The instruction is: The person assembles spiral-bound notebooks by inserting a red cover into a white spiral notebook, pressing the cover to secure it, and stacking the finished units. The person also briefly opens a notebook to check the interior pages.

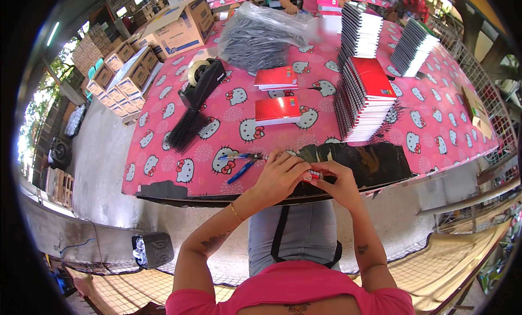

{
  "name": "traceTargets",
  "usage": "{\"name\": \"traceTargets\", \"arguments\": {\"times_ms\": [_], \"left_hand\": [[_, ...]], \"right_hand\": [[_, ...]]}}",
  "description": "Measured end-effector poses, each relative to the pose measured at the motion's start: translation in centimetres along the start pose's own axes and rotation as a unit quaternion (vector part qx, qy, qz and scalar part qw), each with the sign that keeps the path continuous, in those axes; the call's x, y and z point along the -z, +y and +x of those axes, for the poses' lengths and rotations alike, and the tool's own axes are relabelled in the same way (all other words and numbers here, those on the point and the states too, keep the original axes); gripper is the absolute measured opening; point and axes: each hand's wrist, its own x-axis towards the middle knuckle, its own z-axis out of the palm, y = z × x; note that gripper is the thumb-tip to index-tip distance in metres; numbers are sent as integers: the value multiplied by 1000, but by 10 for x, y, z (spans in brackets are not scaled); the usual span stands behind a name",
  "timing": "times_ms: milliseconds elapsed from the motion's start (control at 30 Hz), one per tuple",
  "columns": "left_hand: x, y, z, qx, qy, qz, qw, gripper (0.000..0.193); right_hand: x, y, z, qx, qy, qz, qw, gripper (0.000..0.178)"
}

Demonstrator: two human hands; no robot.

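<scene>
A table [157, 173] under a pink cat-print cover fills the scene as a person in a pink top works at its near edge. A cardboard carton [187, 29] stands at its far left, next to a clear plastic bag [261, 40] packed with dark pieces. To the right rises a stack of red-covered spiral notebooks [370, 100], with more bound stacks behind it. A dark panel [375, 162] lies along the front edge, and a black tape dispenser [206, 84] sits at left. The left hand [284, 176] and right hand [340, 181] meet over the edge, the left's fingers bent and close together. A bundle of black coils [185, 131] rests below the dispenser; two lots of red notebooks [277, 110] lie mid-table. A blue-handled tool [241, 172] lies just left of the hands. Smallest is a red-and-white piece [312, 176], partly hidden between the hands, clamped by the right thumb and forefinger; whether the left grips it cannot be told.
</scene>
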Motion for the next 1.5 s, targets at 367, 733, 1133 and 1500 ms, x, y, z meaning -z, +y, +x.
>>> {"name": "traceTargets", "arguments": {"times_ms": [367, 733, 1133, 1500], "left_hand": [[9, 24, 9, 162, 92, -473, 861, 29], [57, -60, -88, 153, -33, 181, 971, 53], [33, 11, -62, 474, 107, -662, 571, 43], [37, 7, -46, 473, 104, -528, 697, 36]], "right_hand": [[-3, -37, 19, 150, -55, 247, 956, 24], [-24, -49, 41, 200, 64, -283, 936, 22], [-50, -37, 62, 175, 79, -328, 925, 20], [-50, -38, 61, 160, 63, -311, 935, 25]]}}
